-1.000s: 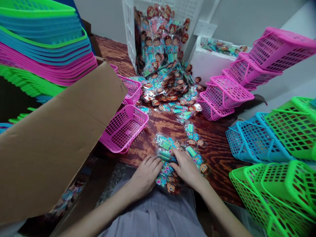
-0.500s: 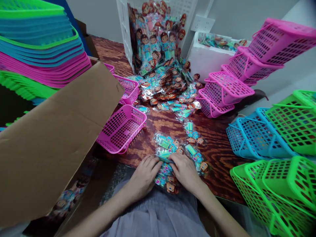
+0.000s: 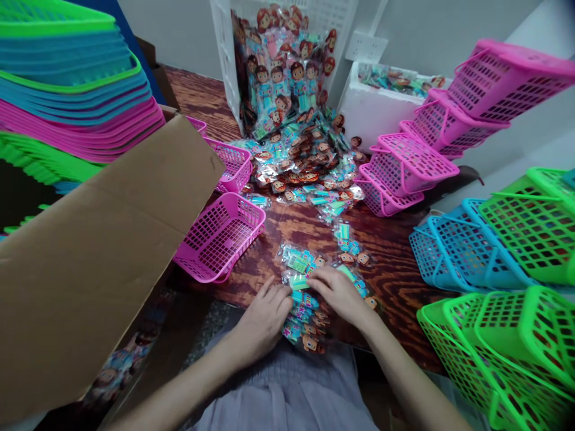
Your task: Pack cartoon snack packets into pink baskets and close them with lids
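"Where are the cartoon-figure packets (image 3: pixel 304 314)?"

"On the desk (image 3: pixel 291 224), overlapping, right of the nearest pink mesh basket (image 3: pixel 228 242)."

"And the hands?"

"Left hand (image 3: pixel 265 317) loosely curled along their basket side; right hand (image 3: pixel 340 296), fingers narrow, on their opposite side. Any grip, I can't tell."

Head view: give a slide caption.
Left hand and right hand on overlapping packets, with colourful baskets to both sides.
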Demonstrator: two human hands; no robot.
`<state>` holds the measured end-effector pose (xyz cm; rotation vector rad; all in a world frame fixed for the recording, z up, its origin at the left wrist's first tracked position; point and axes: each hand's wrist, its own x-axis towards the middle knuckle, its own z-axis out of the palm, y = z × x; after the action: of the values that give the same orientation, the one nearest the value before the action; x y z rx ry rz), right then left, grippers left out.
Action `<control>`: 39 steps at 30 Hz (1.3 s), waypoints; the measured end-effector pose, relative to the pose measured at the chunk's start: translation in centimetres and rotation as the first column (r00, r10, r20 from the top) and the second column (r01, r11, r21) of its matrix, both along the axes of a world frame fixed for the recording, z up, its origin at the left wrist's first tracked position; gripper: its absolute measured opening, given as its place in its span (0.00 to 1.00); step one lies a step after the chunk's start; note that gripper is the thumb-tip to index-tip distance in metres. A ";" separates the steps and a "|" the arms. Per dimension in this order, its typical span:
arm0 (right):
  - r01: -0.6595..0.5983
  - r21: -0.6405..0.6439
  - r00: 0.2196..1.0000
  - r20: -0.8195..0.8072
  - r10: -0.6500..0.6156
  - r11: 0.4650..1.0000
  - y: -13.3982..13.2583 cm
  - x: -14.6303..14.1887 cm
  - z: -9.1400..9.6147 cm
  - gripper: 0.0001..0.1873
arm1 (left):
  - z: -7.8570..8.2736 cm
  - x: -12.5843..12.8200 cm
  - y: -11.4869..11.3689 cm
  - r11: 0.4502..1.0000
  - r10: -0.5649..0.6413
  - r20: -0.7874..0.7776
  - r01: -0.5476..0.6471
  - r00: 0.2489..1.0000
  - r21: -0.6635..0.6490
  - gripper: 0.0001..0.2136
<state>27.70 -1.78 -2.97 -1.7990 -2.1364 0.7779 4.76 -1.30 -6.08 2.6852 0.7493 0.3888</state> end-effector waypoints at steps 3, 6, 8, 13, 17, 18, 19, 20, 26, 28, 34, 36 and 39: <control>0.081 0.151 0.974 0.197 -0.110 0.985 1.1 0.3 -1.6 0.23 | -0.1 -0.1 0.0 1.000 -0.003 0.029 0.004 1.000 -0.021 0.17; 0.074 0.110 0.949 0.297 -0.104 0.991 1.9 0.5 -2.8 0.27 | -0.2 -0.1 -0.2 0.999 0.023 -0.009 -0.024 1.000 -0.033 0.29; 0.103 0.086 0.945 0.304 -0.125 0.991 2.7 0.9 -3.1 0.20 | 0.0 0.1 -0.2 0.998 0.041 -0.061 -0.044 0.997 -0.035 0.34; 0.249 0.150 0.919 0.276 -0.282 0.957 3.9 2.5 -2.5 0.07 | 0.3 0.4 -0.4 0.995 0.060 -0.099 -0.068 0.993 -0.074 0.25; 0.380 0.066 0.924 0.014 -0.382 0.922 4.0 2.7 -1.9 0.10 | -0.1 0.3 -0.7 0.991 0.077 -0.033 -0.080 0.997 -0.109 0.26; 0.375 0.032 0.926 -0.062 -0.373 0.926 4.1 2.5 -1.8 0.12 | -0.3 0.2 -0.7 0.990 0.078 -0.018 -0.080 0.997 -0.112 0.27; 0.345 0.009 0.932 -0.119 -0.342 0.938 4.2 2.3 -1.8 0.14 | -0.4 0.2 -0.8 0.990 0.078 -0.006 -0.078 0.997 -0.113 0.27; 0.297 0.002 0.945 -0.144 -0.293 0.955 4.5 2.1 -1.8 0.16 | -0.4 0.2 -0.7 0.990 0.077 0.001 -0.076 0.997 -0.115 0.27; 0.047 0.048 0.952 0.302 -0.059 0.998 6.7 0.7 -2.0 0.23 | -0.3 0.3 -0.6 0.989 0.073 -0.011 -0.074 0.997 -0.132 0.26; 0.018 0.040 0.928 0.370 -0.032 0.999 7.3 0.3 -1.9 0.28 | -0.3 0.4 -0.6 0.988 0.070 -0.024 -0.072 0.997 -0.136 0.26; 0.004 -0.048 0.911 0.411 0.016 0.999 7.3 -0.7 -1.3 0.13 | -0.6 0.5 -0.7 0.988 0.097 -0.024 -0.099 0.995 -0.121 0.26; -0.015 -0.004 0.914 0.406 0.015 1.000 5.9 -0.9 -1.1 0.11 | -0.7 0.3 -0.8 0.987 0.103 -0.005 -0.102 0.995 -0.120 0.26; -0.007 0.060 0.907 0.422 -0.019 0.998 3.0 -1.2 -0.7 0.10 | -0.6 0.0 -1.1 0.988 0.132 0.048 -0.128 0.990 -0.083 0.27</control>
<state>26.55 1.21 -3.72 -2.0932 -2.3749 0.3325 4.79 -2.42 -6.73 2.5490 0.9070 0.4513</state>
